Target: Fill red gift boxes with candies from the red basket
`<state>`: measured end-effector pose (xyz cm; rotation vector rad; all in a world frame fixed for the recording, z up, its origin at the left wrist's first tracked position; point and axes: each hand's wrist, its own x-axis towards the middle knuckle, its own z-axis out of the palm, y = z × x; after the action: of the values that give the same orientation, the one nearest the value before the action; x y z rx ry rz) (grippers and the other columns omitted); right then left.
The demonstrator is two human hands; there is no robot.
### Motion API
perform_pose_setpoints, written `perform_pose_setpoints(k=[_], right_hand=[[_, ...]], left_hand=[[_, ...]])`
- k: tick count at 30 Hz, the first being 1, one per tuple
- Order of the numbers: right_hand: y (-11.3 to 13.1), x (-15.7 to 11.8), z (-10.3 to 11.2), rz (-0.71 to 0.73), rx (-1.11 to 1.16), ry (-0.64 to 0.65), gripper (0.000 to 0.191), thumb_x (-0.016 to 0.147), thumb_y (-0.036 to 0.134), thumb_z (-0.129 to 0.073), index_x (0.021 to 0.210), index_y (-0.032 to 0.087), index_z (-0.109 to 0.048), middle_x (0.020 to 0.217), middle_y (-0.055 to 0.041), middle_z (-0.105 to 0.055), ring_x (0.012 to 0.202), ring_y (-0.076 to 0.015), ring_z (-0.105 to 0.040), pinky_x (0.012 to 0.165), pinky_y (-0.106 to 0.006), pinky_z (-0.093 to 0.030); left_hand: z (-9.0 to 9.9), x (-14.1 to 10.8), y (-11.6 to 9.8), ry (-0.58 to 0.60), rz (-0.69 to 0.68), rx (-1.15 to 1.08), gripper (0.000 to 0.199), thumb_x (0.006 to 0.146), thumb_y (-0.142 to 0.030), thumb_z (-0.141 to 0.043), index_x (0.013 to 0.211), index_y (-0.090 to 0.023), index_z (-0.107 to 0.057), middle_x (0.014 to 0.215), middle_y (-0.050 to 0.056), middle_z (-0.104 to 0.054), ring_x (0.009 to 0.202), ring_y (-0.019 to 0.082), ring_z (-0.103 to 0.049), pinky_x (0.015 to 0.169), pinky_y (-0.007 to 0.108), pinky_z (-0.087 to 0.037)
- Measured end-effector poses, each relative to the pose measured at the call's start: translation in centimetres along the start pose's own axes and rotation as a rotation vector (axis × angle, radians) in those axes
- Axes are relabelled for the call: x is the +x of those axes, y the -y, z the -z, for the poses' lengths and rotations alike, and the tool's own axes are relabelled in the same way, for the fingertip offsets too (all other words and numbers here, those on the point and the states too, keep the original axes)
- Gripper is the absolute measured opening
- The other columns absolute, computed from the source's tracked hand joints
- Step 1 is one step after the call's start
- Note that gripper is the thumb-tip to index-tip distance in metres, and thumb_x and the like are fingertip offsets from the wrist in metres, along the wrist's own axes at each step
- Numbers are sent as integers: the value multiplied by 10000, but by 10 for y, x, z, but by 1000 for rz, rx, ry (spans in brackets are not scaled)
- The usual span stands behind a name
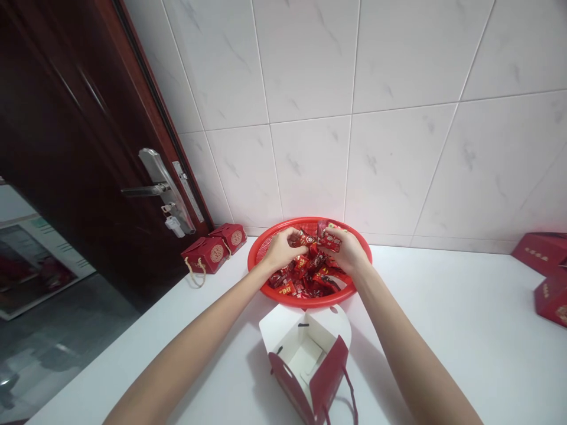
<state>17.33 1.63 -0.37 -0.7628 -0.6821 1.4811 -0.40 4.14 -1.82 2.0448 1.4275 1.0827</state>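
Unreadably small gold lettering (pixel 287 288) on the red wrappers (pixel 301 267) and the maroon boxes (pixel 544 250) at right

I have both arms (pixel 199 339) stretched far and converging; my left hand (pixel 280 251) bends right, my right hand (pixel 349 252) left, fingers (pixel 294 232) curled.

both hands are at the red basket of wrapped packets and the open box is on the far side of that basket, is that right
Not quite: the head view shows the open box on the near side of the red basket. Both hands, left and right, are indeed at that basket of wrapped packets.
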Motion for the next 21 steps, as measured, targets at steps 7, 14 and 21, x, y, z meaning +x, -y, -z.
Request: perform_pose_setpoints(k=[7, 14, 21], right_hand=[[0, -2, 1, 26, 4, 26, 141, 661, 166, -743, 736, 200, -628, 760, 7, -713, 819, -192, -697, 760, -361, -626], [0, -1, 1, 88, -43, -88, 70, 710, 178, -699, 726, 186, -632, 692, -19, -709, 710, -207, -732, 658, -312, -616], [-2, 1, 0, 112, -66, -119, 142, 689, 189, -723, 745, 200, -593, 679, -21, -688, 699, -227, -741, 634, -326, -622]], left_hand=[[5, -1, 0, -22, -14, -91, 322, 720, -482, -754, 779, -180, -658, 798, 15, -718, 788, 206, -663, 702, 285, -485], [8, -1, 2, -62, 198, 180, 313, 710, -446, -799, 802, -191, -641, 844, 25, -709, 832, 227, -650, 688, 284, -437], [5, -5, -7, 161, 15, 248, 213, 784, -152, -639, 976, -200, -719, 1070, 62, -754, 1045, 240, -670, 914, 321, -494]])
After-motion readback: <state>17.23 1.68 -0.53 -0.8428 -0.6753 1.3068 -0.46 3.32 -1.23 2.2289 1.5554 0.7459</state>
